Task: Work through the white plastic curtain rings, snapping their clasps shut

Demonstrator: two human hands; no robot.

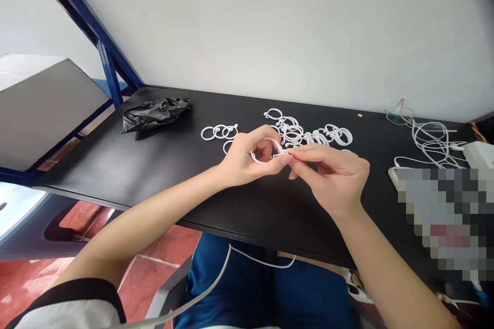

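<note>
Above the black table, my left hand [250, 157] is closed around a white plastic curtain ring [253, 156], its thumb and forefinger pinching the ring's right side. My right hand [335, 172] meets it there, thumb and forefinger pinched at the small end of the ring. What exactly the right fingertips grip is mostly hidden by the fingers. Behind the hands lies a pile of white rings [293, 131] with small clips or eyelets. To the left, a few more rings [208, 133] lie apart from the pile, one partly covered by my left hand.
A crumpled black plastic bag [156, 113] lies on the black table [165, 175] at the left. On the right are glasses [400, 114], tangled white cables [428, 136], a white adapter [478, 155] and a blurred-out device [443, 211]. A white cord [216, 280] crosses my lap.
</note>
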